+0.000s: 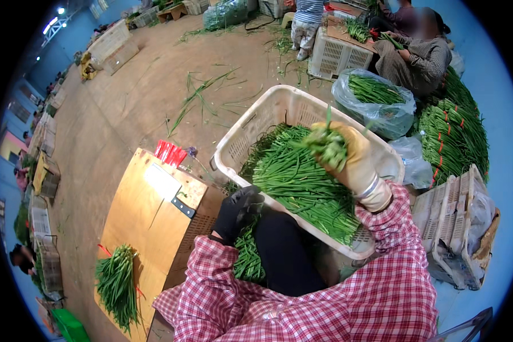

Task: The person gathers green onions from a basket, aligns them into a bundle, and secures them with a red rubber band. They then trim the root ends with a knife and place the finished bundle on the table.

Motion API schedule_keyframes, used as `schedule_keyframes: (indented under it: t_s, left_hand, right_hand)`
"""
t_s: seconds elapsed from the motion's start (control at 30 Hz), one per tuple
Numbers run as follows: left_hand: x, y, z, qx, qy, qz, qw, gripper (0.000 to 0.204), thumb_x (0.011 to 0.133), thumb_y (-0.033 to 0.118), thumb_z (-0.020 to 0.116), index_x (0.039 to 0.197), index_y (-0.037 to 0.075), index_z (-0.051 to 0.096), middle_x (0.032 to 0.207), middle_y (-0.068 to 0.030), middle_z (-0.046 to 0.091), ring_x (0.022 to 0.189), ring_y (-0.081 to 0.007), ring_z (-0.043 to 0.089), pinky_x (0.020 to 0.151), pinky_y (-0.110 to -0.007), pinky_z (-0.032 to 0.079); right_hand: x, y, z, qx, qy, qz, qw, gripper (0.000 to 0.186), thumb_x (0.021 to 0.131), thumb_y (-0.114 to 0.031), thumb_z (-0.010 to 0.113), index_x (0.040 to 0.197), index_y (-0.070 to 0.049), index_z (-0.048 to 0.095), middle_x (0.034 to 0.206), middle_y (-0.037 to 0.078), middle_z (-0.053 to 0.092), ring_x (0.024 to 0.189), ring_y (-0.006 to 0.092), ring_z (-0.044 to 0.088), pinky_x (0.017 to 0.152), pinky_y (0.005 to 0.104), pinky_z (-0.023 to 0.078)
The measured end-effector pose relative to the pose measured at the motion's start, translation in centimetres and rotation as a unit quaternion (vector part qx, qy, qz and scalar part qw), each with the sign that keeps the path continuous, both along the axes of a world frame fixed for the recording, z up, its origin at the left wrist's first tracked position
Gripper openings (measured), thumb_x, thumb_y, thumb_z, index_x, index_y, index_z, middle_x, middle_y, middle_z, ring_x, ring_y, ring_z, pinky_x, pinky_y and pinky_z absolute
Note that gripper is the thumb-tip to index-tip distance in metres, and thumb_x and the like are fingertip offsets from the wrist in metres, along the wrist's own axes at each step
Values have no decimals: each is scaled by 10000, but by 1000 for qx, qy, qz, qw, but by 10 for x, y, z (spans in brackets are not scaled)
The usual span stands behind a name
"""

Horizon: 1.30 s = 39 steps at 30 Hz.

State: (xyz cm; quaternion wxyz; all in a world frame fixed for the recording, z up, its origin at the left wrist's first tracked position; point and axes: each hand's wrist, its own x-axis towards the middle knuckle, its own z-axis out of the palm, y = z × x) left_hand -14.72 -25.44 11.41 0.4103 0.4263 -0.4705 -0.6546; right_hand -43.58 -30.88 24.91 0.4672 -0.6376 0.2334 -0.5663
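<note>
My right hand, in a yellow-cream glove, grips a bunch of green stems above a white plastic crate. The crate holds many long green stems. My left hand, in a black glove, is curled at the crate's near-left rim; what it holds, if anything, is unclear. More greens lie below it, beside my dark-clothed leg. At the left, a wooden board carries a cleaver, red ties and a bound bunch of greens.
Co-workers sit and stand at the upper right among crates, a bagged heap of stems and tied bundles. Stacked crates stand right of me. Stray leaves litter the floor. More crates line the far left.
</note>
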Motion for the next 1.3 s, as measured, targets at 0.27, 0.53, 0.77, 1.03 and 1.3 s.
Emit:
schedule_keyframes:
  t_s: [0.27, 0.53, 0.77, 1.03, 1.3]
  left_hand:
    - [23, 70, 60, -309, -35, -102, 945, 421, 1007, 205, 545, 1362, -13, 486, 1201, -117, 630, 1079, -201, 606, 939, -340, 477]
    - [56, 146, 53, -147, 65, -10, 987, 449, 992, 212, 569, 1366, -19, 478, 1208, -125, 631, 1072, -206, 618, 940, -345, 488]
    - [101, 210, 43, -99, 126, 80, 984, 475, 978, 217, 590, 1370, -24, 471, 1214, -132, 632, 1066, -210, 629, 941, -349, 498]
    - [133, 236, 35, -93, 181, 105, 973, 506, 963, 224, 614, 1374, -31, 463, 1220, -139, 633, 1058, -214, 642, 942, -353, 510]
    - [177, 205, 15, -113, 232, 87, 962, 538, 948, 230, 637, 1379, -37, 454, 1227, -147, 634, 1051, -218, 654, 944, -358, 521]
  right_hand:
    - [118, 84, 36, -574, 387, -18, 722, 361, 762, -159, 620, 1118, -123, 662, 847, 4, 632, 837, 172, 630, 863, 380, 552]
    - [197, 175, 7, -665, 181, 181, 702, 331, 852, -192, 538, 1127, -34, 629, 893, 68, 623, 827, 219, 618, 941, 430, 501]
    - [235, 197, 26, -661, 220, 288, 656, 495, 907, -211, 463, 1391, -110, 492, 1249, 99, 614, 1174, 243, 583, 1090, 463, 410]
    - [196, 165, 64, -486, 363, 220, 764, 636, 772, -265, 759, 1351, -103, 552, 1424, 135, 513, 1301, 269, 505, 1120, 426, 383]
    - [296, 118, 73, 70, 261, 305, 913, 725, 894, -314, 721, 1465, -1, 403, 1250, 132, 641, 1108, 138, 585, 957, 321, 465]
